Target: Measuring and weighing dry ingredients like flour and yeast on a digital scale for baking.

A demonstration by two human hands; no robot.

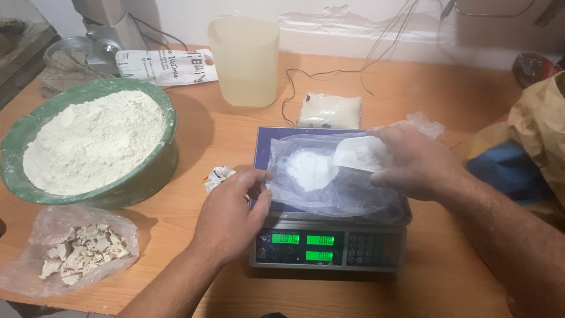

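At the far left sit a plastic bag of crumbled pale chunks and a green bowl of flour – near, but out of our way. Our left hand pinches the edge of the clear plastic bag lying on the scale; we judge a steady hold keeps its mouth open. Our right hand grips a white scoop tilted over the white powder – tipping slowly avoids spills. The jug stands behind, a paper sack to the right.
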